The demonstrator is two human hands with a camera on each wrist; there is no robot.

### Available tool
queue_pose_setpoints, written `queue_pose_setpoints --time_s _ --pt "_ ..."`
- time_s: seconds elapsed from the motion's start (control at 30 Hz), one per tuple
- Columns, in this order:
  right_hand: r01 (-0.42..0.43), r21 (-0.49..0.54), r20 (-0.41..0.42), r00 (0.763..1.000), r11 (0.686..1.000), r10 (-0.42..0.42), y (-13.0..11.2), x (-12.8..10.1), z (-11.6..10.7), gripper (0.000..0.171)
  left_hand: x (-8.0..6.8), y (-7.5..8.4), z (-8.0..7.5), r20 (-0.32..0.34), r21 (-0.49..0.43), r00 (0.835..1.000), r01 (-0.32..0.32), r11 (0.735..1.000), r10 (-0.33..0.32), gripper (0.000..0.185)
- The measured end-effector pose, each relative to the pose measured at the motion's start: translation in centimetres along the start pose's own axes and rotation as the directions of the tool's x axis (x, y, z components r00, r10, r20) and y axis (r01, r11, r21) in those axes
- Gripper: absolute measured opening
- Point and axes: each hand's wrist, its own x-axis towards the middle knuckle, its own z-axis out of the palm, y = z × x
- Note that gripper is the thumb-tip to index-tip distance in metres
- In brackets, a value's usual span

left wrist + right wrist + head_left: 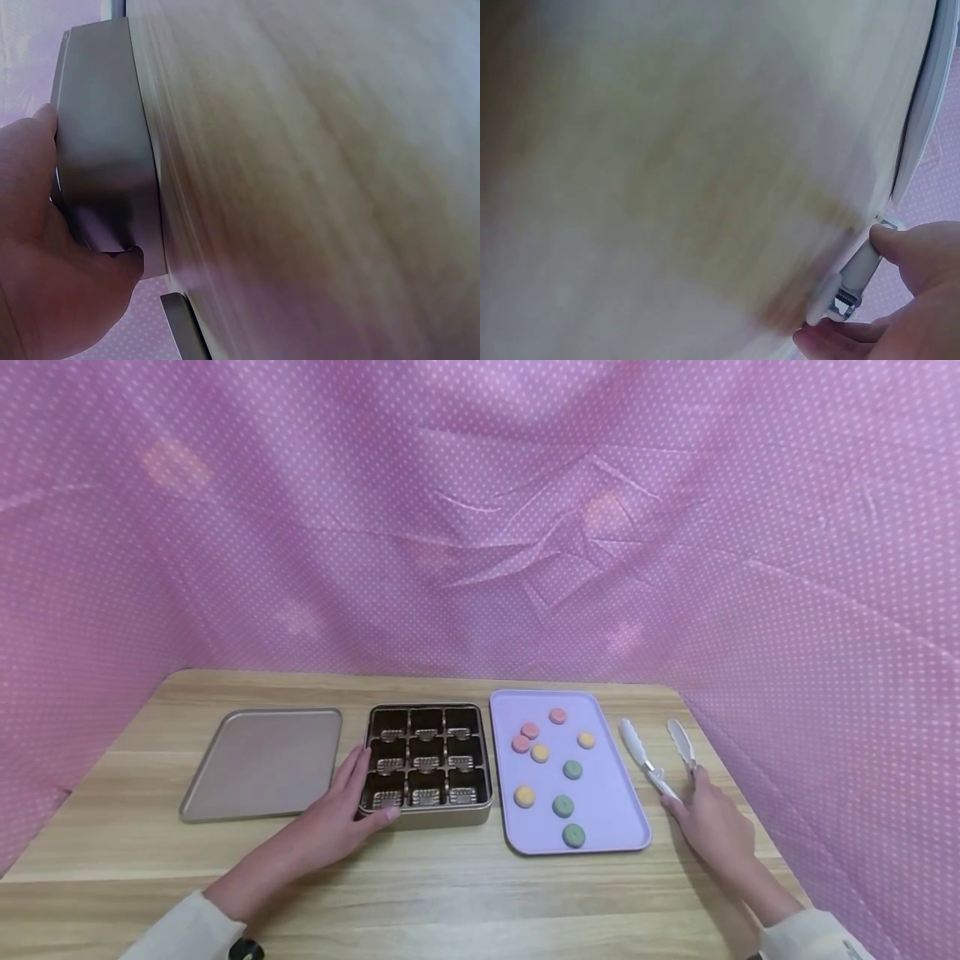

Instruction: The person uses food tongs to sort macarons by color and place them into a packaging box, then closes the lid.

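A dark metal baking pan (pixel 426 757) with square compartments stands mid-table. My left hand (pixel 348 818) holds its front left corner, thumb on the front rim and fingers along the left side. The left wrist view shows that hand (pixel 60 255) around the pan's corner (pixel 105 127). At the right, my right hand (pixel 716 822) grips white-tipped tongs (pixel 637 747) by the handle end, their arms spread apart. In the right wrist view, thumb and fingers hold the tongs' handle (pixel 862 266). Pink, yellow and green macarons (pixel 573 769) lie scattered on a lilac tray (pixel 611 802).
A flat grey-brown metal lid or tray (pixel 262 764) lies on the wooden table (pixel 450 893) left of the pan. The lilac tray sits between the pan and the tongs. Pink dotted cloth (pixel 480 527) hangs behind the table and along both sides.
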Motion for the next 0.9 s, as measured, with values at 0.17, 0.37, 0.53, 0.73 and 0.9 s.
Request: queue_pose_setpoints --time_s 0.17,0.37,0.53,0.73,0.9 --pt "0.020 0.040 -0.031 0.999 0.999 -0.018 0.4 0.1 -0.1 0.073 0.0 0.1 -0.1 0.002 -0.003 1.000 0.010 1.000 -0.010 0.111" --pt "0.056 0.081 -0.065 0.997 0.995 -0.050 0.3 0.2 -0.6 0.070 0.0 0.2 0.0 -0.002 -0.005 1.000 0.014 1.000 -0.014 0.111" --pt "0.066 0.126 -0.044 0.997 0.990 -0.061 0.3 0.4 -0.8 0.063 0.0 0.1 0.1 -0.003 -0.007 1.000 0.016 1.000 -0.016 0.111" --pt "0.070 0.133 -0.019 0.997 0.989 -0.068 0.5 1.0 -1.1 0.052 0.1 0.0 0.0 -0.004 -0.014 1.000 0.012 1.000 -0.012 0.111" --pt "0.019 0.155 0.036 0.999 0.988 -0.025 0.4 1.3 -1.4 0.049 0.1 -0.1 0.0 -0.004 -0.005 1.000 0.009 1.000 -0.009 0.111"
